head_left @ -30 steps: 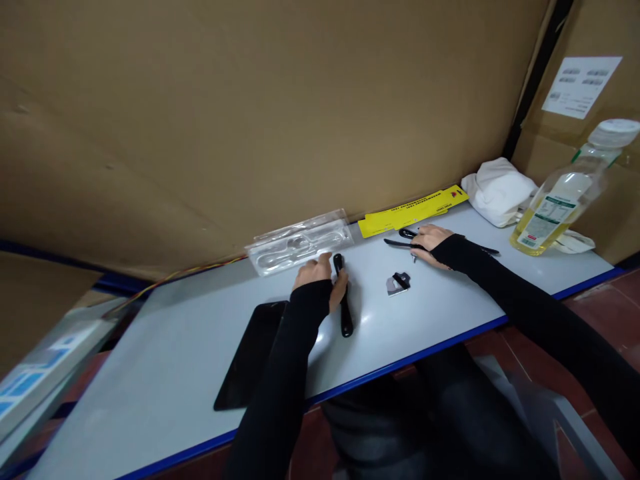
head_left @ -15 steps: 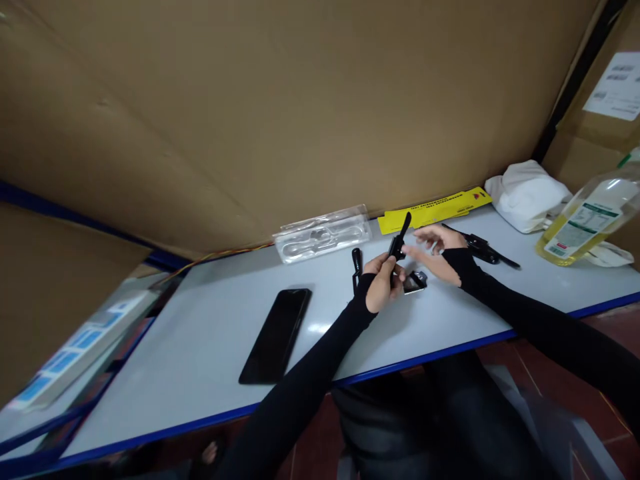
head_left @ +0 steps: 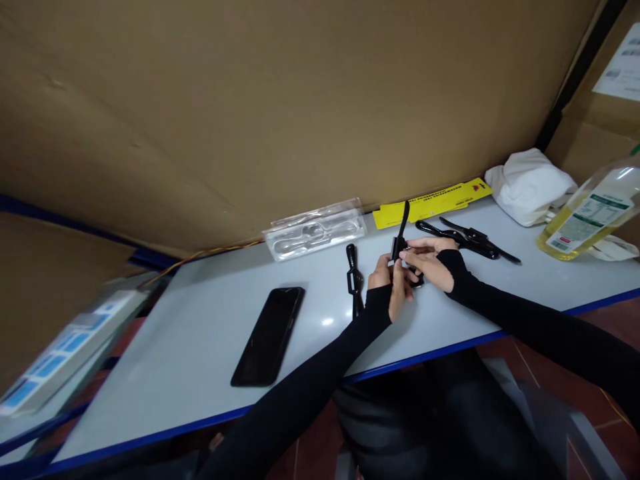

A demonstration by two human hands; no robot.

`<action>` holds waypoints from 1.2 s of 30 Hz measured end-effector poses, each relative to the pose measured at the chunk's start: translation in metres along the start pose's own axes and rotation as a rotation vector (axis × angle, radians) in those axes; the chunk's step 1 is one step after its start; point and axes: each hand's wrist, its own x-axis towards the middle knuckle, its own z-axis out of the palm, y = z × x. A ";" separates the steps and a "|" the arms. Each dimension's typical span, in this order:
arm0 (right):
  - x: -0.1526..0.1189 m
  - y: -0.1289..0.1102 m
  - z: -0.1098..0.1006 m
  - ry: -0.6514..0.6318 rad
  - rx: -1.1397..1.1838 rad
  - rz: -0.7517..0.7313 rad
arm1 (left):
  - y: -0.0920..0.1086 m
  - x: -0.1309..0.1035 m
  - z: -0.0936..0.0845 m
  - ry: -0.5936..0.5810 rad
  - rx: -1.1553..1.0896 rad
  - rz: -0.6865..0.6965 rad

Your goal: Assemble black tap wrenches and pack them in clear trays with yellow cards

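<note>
Fingers [head_left: 398,275] of the left hand [head_left: 386,285] are closed around the lower part of a slim black tool [head_left: 400,241], which is kept raised above the tabletop [head_left: 200,320], its narrow handle pointed upward and away from the body. The fingers of the right hand [head_left: 434,264] are bent and brought up against the tool's middle from the other side; whether anything small is pinched between their tips cannot be told. Just beneath the hands, a small dark part [head_left: 418,281] is partly hidden by the fingers.

To the left of the hands, a second black tool [head_left: 353,280] is laid on the tabletop, its near end close to the left sleeve [head_left: 320,373]. Beyond the right hand, two more black tools [head_left: 457,235] are set down close together, both slanted toward the right. Further left, a dark phone [head_left: 268,337] is seen lying flat.

Along the back, clear plastic packaging [head_left: 316,233] and yellow printed cards [head_left: 433,205] are placed near the cardboard wall [head_left: 300,120]. At the far right are seen a bundle of white cloth [head_left: 530,187] and — just beside it — a clear bottle [head_left: 587,215] partly filled with yellow liquid. At the left edge, a white box with blue patches [head_left: 65,353] is placed below the end of the tabletop.
</note>
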 end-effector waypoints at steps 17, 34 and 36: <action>-0.002 -0.003 0.014 0.023 0.266 0.103 | -0.019 0.006 0.000 0.209 0.299 0.157; 0.002 0.002 0.009 0.028 -0.053 -0.424 | 0.002 -0.001 0.001 0.057 0.151 0.090; 0.002 -0.001 0.005 0.019 -0.156 -0.476 | 0.003 0.000 0.002 0.042 0.027 0.030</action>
